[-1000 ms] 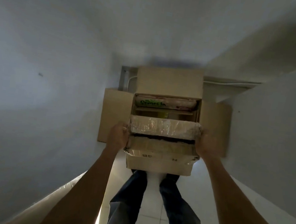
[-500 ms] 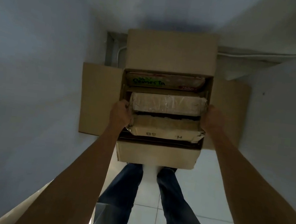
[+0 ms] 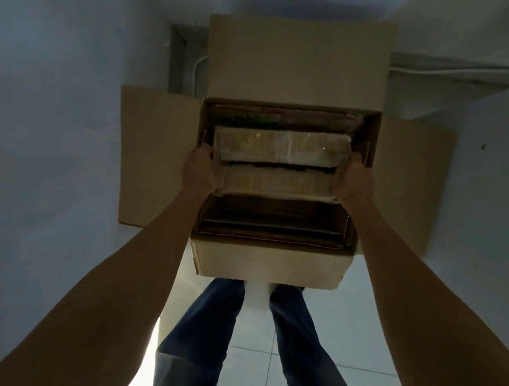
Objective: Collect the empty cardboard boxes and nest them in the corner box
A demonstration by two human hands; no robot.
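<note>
Both hands clamped on a taped-up small cardboard box [image 3: 278,163]: left hand [image 3: 200,168] on its left end, right hand [image 3: 352,181] on its right, inside the big open corner box [image 3: 269,264].

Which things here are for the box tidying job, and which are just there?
For the job:
- left hand and right hand, holding the small taped box
- big corner box, flaps open
- cardboard already inside

Just there:
- white cable on the wall
- tiled floor
- blue jeans
</note>
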